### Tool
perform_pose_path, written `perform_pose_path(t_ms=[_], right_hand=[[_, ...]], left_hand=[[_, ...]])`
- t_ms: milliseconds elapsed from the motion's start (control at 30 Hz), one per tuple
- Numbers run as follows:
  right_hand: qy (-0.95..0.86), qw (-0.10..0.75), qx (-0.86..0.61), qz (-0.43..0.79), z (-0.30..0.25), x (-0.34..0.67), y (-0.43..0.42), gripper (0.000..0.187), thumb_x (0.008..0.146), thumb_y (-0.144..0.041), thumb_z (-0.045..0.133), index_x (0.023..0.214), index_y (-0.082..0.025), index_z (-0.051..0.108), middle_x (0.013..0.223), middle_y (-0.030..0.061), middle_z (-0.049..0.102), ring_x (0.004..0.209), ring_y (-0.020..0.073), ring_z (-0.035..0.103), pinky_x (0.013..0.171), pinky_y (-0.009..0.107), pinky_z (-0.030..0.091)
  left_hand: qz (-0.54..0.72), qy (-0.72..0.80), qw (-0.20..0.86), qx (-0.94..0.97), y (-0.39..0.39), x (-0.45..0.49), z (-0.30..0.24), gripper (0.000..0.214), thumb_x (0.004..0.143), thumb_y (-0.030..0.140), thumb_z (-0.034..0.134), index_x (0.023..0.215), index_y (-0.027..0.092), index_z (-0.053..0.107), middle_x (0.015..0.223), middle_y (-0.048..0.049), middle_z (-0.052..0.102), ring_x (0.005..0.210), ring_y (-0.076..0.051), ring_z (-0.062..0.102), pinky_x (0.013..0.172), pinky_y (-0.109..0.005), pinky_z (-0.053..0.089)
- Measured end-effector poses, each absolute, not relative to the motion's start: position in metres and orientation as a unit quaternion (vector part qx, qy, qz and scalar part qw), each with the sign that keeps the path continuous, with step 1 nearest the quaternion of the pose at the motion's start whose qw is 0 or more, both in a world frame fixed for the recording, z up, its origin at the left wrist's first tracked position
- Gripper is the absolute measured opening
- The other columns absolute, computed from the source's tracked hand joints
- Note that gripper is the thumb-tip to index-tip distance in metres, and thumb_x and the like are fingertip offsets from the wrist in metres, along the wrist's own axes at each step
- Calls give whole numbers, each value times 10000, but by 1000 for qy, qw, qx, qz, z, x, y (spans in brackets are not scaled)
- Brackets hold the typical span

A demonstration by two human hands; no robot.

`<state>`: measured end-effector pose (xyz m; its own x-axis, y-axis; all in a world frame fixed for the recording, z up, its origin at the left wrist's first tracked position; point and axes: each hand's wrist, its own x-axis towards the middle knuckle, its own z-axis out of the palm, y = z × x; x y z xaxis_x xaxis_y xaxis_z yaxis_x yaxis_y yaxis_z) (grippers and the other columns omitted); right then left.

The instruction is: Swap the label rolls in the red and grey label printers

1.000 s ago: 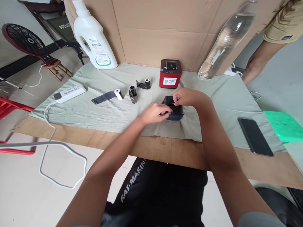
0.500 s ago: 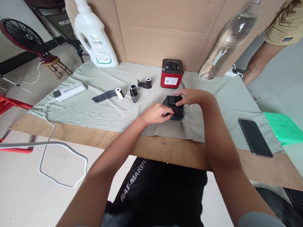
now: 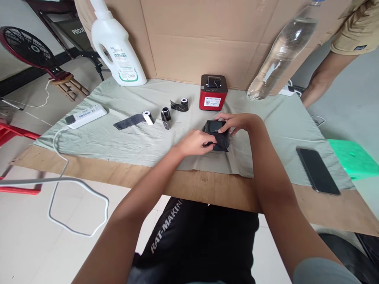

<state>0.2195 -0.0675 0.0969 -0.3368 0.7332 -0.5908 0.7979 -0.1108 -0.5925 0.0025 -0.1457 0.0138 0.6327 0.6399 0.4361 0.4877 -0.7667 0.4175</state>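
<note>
A small black printer (image 3: 213, 126) sits on the cloth in front of me. A black paper strip (image 3: 222, 141) lies across its near side, with a pointed corner hanging over the front edge. My left hand (image 3: 197, 142) is closed, its thumb and forefinger pinching the strip's left side. From the right, my right hand (image 3: 233, 123) grips the printer's top, thumb on the near part of the lid and fingers at the back. Behind stands a red and black printer (image 3: 212, 98). To the left lie black-coated paper rolls: one (image 3: 147, 117) unrolled leftward, another (image 3: 166, 114), and a third (image 3: 182, 105).
A white jug (image 3: 122, 51) and a tilted water bottle (image 3: 284, 51) stand against a cardboard panel (image 3: 201, 39). A power strip (image 3: 87, 116) lies left, a phone (image 3: 317, 170) right. Beyond the panel, another person's arm (image 3: 322, 81) shows at right. The wooden table edge (image 3: 204, 183) is near me.
The black strip over the printer's front has shifted and wrinkled, its corner now sticking out at the lower right. Both hands stay at the printer. The view has shifted slightly.
</note>
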Motion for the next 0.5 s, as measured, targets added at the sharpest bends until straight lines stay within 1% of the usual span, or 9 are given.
perform_pose_path(t_ms=[67, 200, 300, 367, 400, 467, 500], right_hand=[[661, 38, 578, -476, 97, 220, -67, 802, 700, -322, 906, 1432, -325, 581, 1383, 104, 624, 1066, 283, 693, 812, 394, 669], [679, 45, 583, -443, 104, 220, -72, 801, 719, -354, 899, 1445, -318, 563, 1428, 107, 606, 1100, 294, 692, 809, 388, 655], [687, 78, 598, -405, 110, 210, -82, 839, 739, -462, 889, 1477, -307, 521, 1371, 123, 655, 1045, 321, 719, 794, 422, 645], [692, 87, 621, -357, 110, 196, -92, 852, 734, -576, 869, 1452, -264, 532, 1298, 151, 692, 1019, 358, 728, 808, 457, 631], [697, 87, 633, -325, 109, 187, -98, 848, 733, -614, 853, 1426, -233, 549, 1284, 173, 697, 1040, 380, 723, 835, 470, 619], [699, 79, 660, -263, 103, 170, -108, 837, 745, -612, 824, 1405, -172, 557, 1327, 232, 668, 1119, 423, 692, 893, 489, 590], [695, 74, 673, -243, 100, 164, -112, 852, 753, -591, 812, 1430, -157, 531, 1374, 258, 636, 1155, 436, 675, 907, 494, 580]], left_hand=[[290, 316, 130, 894, -145, 3, 13, 190, 894, 215, 594, 916, 236, 782, 731, 27, 749, 572, -107, 591, 607, -245, 426], [289, 317, 119, 895, -145, 2, 12, 189, 902, 217, 598, 941, 235, 782, 731, 31, 753, 573, -103, 601, 608, -241, 432], [292, 319, 105, 896, -145, 2, 10, 195, 913, 231, 600, 966, 236, 788, 730, 30, 757, 582, -106, 623, 620, -244, 443], [297, 321, 95, 894, -146, 1, 9, 200, 917, 244, 602, 974, 238, 793, 722, 26, 756, 594, -114, 643, 630, -250, 451], [301, 322, 91, 893, -146, 1, 8, 199, 917, 253, 605, 974, 238, 795, 719, 23, 756, 600, -119, 653, 633, -253, 454], [310, 317, 91, 892, -147, 0, 8, 189, 927, 296, 617, 959, 240, 795, 712, 19, 752, 610, -125, 666, 632, -259, 458], [313, 312, 96, 892, -148, 0, 8, 192, 936, 334, 627, 953, 240, 793, 704, 18, 747, 612, -126, 668, 628, -260, 458]])
